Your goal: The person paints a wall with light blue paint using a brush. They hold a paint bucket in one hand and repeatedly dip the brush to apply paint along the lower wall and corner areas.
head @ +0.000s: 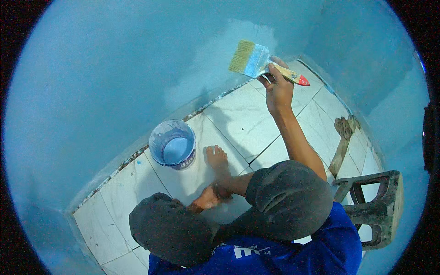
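My right hand (279, 87) grips a flat paintbrush (252, 59) by its handle, which has a red tip. The brush's yellowish bristles point left, in front of the blue wall (113, 62), where a paler patch shows beside and behind the brush. On the tiled floor (237, 123), close to the foot of the wall, stands a plastic bucket (173, 144) with light blue paint in it, its inner side smeared with paint. The bucket is left of my bare feet. My left hand is out of view.
A dirty plastic stool (381, 206) is tipped on its side at the right. Beyond it, a second blue wall (388, 79) meets the first in a corner. A brown, brush-like object (343, 129) lies on the floor near that wall. Dark, rough grout edges the tiles.
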The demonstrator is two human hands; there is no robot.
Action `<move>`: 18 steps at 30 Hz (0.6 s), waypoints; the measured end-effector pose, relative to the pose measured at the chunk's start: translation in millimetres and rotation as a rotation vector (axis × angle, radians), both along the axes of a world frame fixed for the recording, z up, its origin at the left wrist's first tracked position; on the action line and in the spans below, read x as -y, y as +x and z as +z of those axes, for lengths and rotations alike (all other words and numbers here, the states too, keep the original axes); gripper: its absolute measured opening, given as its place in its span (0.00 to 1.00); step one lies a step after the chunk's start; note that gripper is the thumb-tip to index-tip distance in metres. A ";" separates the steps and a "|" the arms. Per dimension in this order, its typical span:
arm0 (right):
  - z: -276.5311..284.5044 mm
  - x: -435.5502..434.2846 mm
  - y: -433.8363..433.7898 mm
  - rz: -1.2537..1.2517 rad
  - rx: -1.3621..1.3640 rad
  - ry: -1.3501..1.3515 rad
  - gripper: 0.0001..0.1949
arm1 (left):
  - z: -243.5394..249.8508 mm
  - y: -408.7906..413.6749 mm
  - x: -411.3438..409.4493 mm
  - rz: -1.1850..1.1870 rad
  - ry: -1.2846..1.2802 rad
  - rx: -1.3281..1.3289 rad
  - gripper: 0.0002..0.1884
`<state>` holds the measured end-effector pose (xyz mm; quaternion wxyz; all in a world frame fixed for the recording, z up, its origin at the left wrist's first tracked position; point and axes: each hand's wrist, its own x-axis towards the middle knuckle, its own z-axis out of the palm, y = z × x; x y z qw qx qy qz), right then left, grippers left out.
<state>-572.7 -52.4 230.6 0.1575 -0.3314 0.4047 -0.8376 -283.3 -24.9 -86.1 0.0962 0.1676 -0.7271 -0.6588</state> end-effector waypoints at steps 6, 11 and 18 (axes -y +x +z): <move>-6.8 29.4 -8.7 0.024 -0.062 0.015 0.18 | 7.6 61.8 23.8 0.143 -0.017 0.069 0.06; -17.0 52.8 -33.0 0.012 -0.078 0.071 0.18 | 4.5 120.0 26.7 0.260 0.008 0.186 0.06; -70.9 117.0 -79.1 0.018 0.282 0.023 0.18 | -6.6 174.0 37.5 0.414 0.040 0.308 0.07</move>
